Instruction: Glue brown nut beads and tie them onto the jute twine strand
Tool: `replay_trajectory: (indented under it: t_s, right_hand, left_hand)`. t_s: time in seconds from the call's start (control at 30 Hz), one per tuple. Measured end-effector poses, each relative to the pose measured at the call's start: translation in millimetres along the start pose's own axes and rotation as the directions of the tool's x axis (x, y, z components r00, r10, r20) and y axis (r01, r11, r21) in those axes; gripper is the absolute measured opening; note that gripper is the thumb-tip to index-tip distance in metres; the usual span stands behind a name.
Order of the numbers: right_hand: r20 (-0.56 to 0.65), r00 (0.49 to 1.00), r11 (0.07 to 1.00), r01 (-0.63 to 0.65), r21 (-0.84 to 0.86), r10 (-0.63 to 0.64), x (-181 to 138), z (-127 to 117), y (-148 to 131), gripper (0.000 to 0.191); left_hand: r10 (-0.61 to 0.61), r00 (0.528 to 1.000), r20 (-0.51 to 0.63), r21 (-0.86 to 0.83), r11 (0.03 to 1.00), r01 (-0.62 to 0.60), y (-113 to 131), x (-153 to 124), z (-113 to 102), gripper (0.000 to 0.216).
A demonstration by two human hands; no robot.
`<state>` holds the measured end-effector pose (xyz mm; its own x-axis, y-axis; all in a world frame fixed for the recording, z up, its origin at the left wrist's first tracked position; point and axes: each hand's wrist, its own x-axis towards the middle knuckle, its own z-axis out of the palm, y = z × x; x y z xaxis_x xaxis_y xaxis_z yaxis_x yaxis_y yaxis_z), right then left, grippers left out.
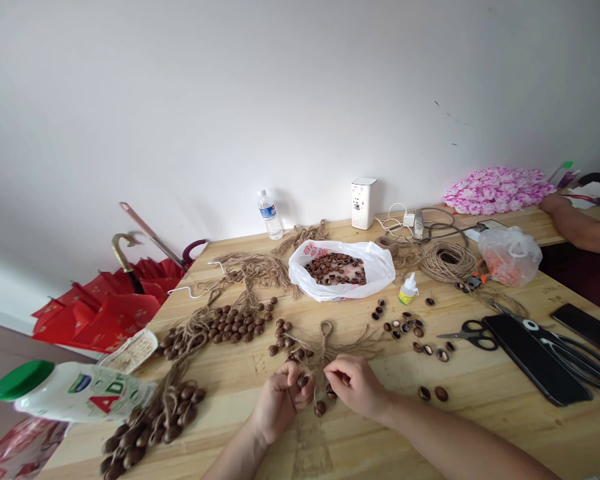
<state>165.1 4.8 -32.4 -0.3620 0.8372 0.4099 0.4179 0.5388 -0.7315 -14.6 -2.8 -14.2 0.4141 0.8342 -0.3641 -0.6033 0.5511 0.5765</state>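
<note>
My left hand [279,405] is closed around a brown nutshell [303,381], held between thumb and fingers. Just beside it, my right hand [359,387] makes a pinch; whatever lies between its fingertips is too small to make out. Beyond both hands lies a bundle of twine with a looped top [325,331], its strands spreading to either side. Another brown shell [320,408] rests on the table below my fingers. Several shells on twine [283,333] lie left of the bundle. Half shells [406,327] are scattered to the right, near a small glue bottle [408,291].
A white plastic bag [341,293] of shells stands ahead. Shell clusters [237,323] and a large white bottle [90,393] are at left. Small scissors [480,335], a black phone [535,360], shears [575,353] and a twine coil [447,262] lie right. Another person's arm [575,220] rests far right.
</note>
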Motion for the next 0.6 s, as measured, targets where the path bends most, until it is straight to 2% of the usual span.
replay_trajectory:
  t_s: [0.6]
  right_hand:
    - [0.002,1.000,1.000,-0.001,-0.006,0.001,0.1,0.4,0.3,0.018]
  left_hand:
    - [0.003,1.000,-0.007,0.007,1.000,-0.003,-0.1,0.3,-0.2,0.021]
